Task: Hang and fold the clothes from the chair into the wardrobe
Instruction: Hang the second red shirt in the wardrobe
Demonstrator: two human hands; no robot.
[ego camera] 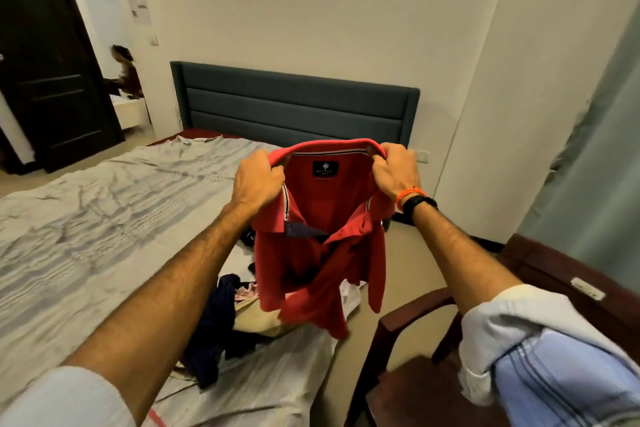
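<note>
2 hands up | left hand fingers curled gripping red polo shirt collar | right hand likewise

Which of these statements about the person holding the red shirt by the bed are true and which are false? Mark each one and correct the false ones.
1. Both hands hold the red polo shirt at its collar. True: the left hand and the right hand each have a grip on one side of the collar.
2. The shirt lies flat on the bed. False: it hangs in the air over the edge of the bed.
3. A pile of clothes lies on the bed below the shirt. True.
4. The headboard is bright yellow. False: it is dark blue-grey.
5. The left wrist wears an orange band. False: the orange band is on the right wrist.
</note>
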